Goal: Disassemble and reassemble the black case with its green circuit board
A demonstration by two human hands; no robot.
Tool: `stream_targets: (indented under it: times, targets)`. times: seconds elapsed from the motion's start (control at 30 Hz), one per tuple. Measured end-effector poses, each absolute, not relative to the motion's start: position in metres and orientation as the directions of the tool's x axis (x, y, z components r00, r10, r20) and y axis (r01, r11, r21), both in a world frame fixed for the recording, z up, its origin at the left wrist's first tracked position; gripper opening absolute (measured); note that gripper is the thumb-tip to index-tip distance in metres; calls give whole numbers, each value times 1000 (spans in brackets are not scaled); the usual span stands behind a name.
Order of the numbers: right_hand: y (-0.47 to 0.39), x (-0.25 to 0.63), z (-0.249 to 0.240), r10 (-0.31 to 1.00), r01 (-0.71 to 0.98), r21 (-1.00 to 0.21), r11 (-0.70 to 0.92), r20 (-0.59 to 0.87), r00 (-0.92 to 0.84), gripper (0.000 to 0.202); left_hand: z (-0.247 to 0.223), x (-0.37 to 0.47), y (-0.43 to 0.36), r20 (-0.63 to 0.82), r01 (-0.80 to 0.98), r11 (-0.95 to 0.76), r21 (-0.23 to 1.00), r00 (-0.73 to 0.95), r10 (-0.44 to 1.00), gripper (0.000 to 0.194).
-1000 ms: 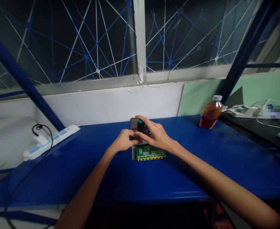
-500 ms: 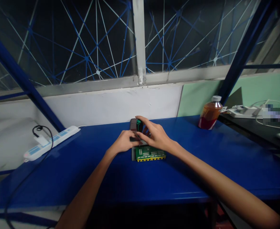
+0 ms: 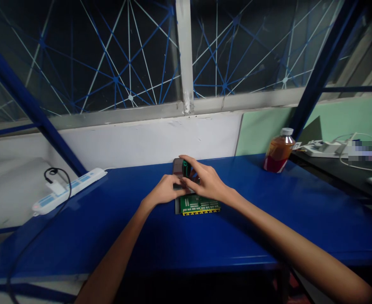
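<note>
A green circuit board (image 3: pixel 200 203) with a yellow-and-black front edge lies on the blue table (image 3: pixel 236 228), partly over a grey flat piece. My right hand (image 3: pixel 206 179) is closed around a black and green screwdriver handle (image 3: pixel 186 169), which stands nearly upright above the board's back part. From the left, my left hand (image 3: pixel 167 189) reaches in with fingertips pinched near the tool's lower end; what they hold is hidden. Behind the fingers, a dark flat object (image 3: pixel 177 166) shows at the table's back edge.
A white power strip (image 3: pixel 70 191) with a black cable lies at the left. At the back right stands a bottle (image 3: pixel 278 152) of orange drink. Farther right, a black surface (image 3: pixel 338 173) bears white devices and cables. Blue frame posts rise on both sides.
The screwdriver handle and the fingers of my right hand have shifted very slightly. Otherwise both hands keep their places over the board.
</note>
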State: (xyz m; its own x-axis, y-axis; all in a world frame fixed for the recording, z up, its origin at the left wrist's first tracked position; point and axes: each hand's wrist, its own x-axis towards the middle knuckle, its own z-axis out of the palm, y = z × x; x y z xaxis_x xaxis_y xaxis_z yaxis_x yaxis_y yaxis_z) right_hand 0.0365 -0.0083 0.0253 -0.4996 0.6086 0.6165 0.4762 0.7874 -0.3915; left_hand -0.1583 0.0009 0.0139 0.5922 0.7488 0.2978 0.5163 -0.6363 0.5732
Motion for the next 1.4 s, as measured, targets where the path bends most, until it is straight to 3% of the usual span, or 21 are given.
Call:
stream_targets:
  times: [0.7, 1.07, 1.4]
  targets:
    - [-10, 39, 28, 596, 486, -363, 795, 615, -517, 59, 16, -161, 2, 282, 545, -632, 551, 591, 756, 14]
    - [-10, 38, 27, 569, 512, -295, 806, 625, -535, 59, 17, -158, -1, 311, 498, -612, 614, 560, 768, 14]
    - [-13, 39, 29, 566, 497, -306, 812, 625, -539, 57, 19, -159, -3, 298, 547, -636, 544, 582, 756, 15]
